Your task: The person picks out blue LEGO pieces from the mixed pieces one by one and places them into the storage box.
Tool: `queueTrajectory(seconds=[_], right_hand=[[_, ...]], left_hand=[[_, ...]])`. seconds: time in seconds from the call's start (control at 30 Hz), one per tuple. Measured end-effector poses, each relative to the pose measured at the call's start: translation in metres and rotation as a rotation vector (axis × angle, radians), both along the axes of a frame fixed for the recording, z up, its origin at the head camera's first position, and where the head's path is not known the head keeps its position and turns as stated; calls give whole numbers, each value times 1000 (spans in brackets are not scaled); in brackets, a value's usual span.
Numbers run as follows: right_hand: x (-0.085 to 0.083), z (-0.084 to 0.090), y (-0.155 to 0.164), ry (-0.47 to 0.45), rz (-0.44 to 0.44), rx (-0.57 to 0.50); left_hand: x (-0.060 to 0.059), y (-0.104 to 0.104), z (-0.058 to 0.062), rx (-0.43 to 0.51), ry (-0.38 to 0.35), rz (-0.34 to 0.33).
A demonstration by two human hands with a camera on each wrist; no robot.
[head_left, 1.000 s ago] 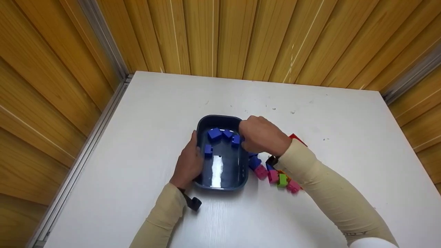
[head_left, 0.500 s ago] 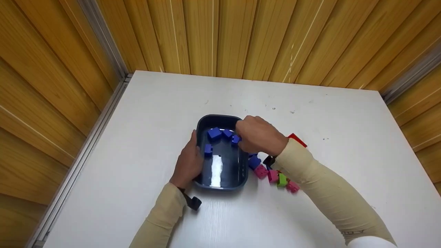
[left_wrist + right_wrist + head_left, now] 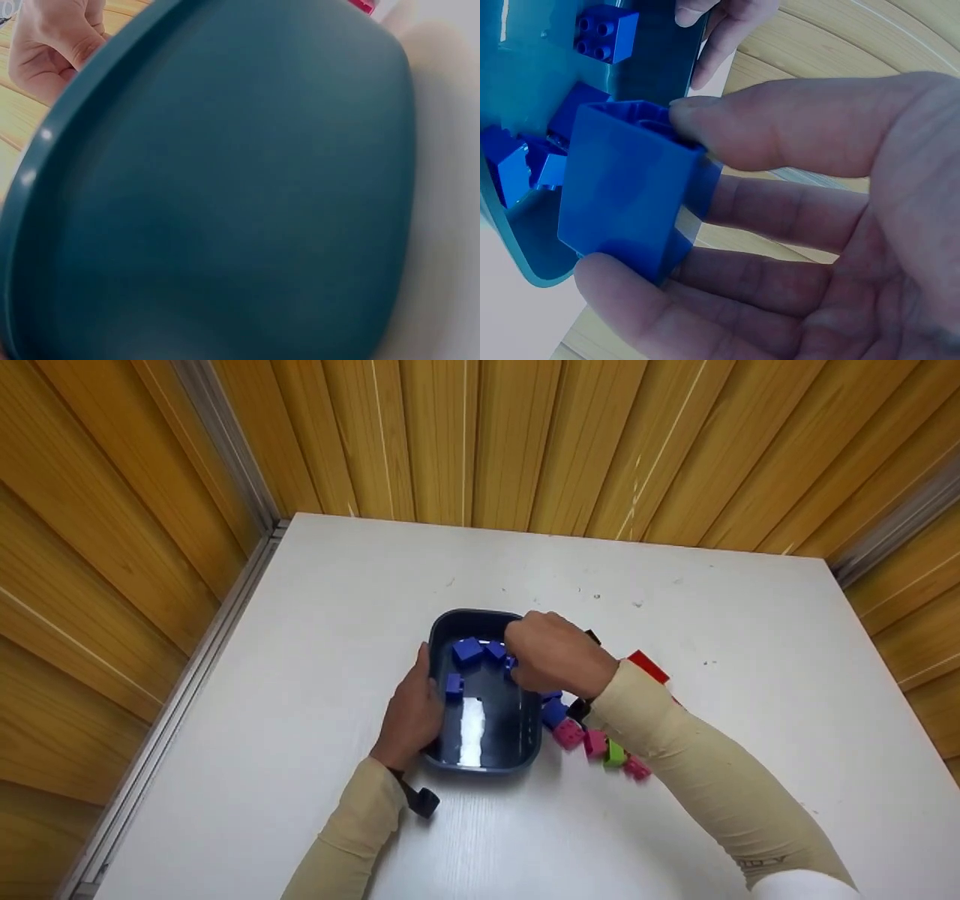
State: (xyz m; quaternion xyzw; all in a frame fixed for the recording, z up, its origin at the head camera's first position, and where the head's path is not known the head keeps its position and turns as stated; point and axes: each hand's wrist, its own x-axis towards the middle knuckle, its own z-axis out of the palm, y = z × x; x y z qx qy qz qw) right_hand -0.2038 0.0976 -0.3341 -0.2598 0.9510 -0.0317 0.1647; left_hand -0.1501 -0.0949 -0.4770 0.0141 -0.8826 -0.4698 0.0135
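The blue brick (image 3: 626, 187) is pinched by the right hand (image 3: 559, 656) over the dark blue tray (image 3: 525, 735) at frame centre. The left hand (image 3: 412, 720) grips the tray's left wall. Placing seems underway; next, the fingers should release it inside.

No text, label, brand or number can be read in any of the views. The only trace of writing is a small dark print on the sleeve (image 3: 765, 861) of the right arm, far behind the right hand (image 3: 559, 654), and it is too small and blurred to make out. The blue brick (image 3: 626, 187) pinched by this hand shows no letters on its visible faces.
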Motion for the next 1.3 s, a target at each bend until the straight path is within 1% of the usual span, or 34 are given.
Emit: queueTrajectory(seconds=[0.2, 0.47, 0.63, 0.8, 1.07, 1.3], right_hand=[[1, -2, -2, 23, 31, -25], [1, -5, -5, 72, 90, -67], [-1, -5, -6, 48, 82, -88], [-2, -6, -8, 48, 104, -113], [-2, -5, -13, 52, 132, -116], [-2, -4, -16, 66, 165, -136]], left_hand=[[0, 0, 0, -7, 11, 4], [0, 1, -2, 1, -20, 13], [0, 1, 0, 13, -43, 16], [-1, 1, -1, 19, -52, 18], [0, 1, -2, 18, -17, 19], [-1, 0, -1, 13, -7, 13]])
